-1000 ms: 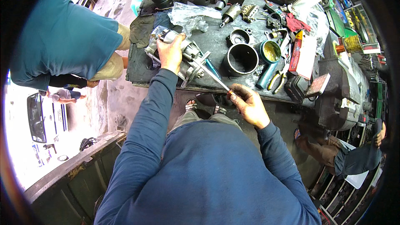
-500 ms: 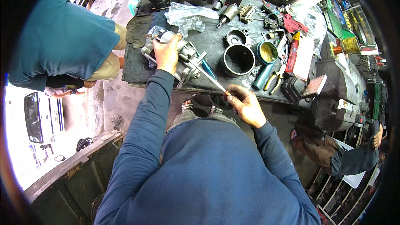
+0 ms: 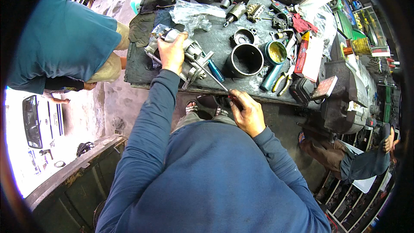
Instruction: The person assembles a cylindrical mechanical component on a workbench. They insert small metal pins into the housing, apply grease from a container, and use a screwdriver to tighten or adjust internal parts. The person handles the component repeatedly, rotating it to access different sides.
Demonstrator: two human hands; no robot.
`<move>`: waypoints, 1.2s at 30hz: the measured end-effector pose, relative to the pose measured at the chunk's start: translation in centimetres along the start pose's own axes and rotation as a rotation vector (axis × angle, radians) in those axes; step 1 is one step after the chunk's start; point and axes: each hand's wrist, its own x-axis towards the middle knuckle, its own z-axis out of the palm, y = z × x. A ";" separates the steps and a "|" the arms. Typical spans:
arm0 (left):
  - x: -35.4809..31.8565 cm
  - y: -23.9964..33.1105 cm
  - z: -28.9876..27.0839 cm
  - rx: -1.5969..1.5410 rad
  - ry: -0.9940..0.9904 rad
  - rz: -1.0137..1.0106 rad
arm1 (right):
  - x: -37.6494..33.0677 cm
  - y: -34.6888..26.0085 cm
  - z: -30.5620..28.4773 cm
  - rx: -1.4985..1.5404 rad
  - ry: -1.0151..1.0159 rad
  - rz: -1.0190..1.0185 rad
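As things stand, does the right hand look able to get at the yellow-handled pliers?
Likely yes: the pliers look uncovered near the workbench edge, though the right hand holds a long-shafted tool and would need freeing.

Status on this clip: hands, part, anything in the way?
Left hand gripping metal part. Right hand holding screwdriver, far end at metal part. Blue tool close beside screwdriver; contact unclear.
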 end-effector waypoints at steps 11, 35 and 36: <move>0.5 -1.1 0.0 -0.007 0.016 0.034 | 2.6 0.1 -2.8 0.403 -0.245 0.220; 0.7 -1.5 -0.3 0.000 0.018 0.007 | 1.0 2.5 -3.2 1.701 -0.610 0.879; 0.6 -1.5 -0.2 -0.009 0.029 0.016 | 0.7 2.5 -3.2 1.299 -0.432 0.680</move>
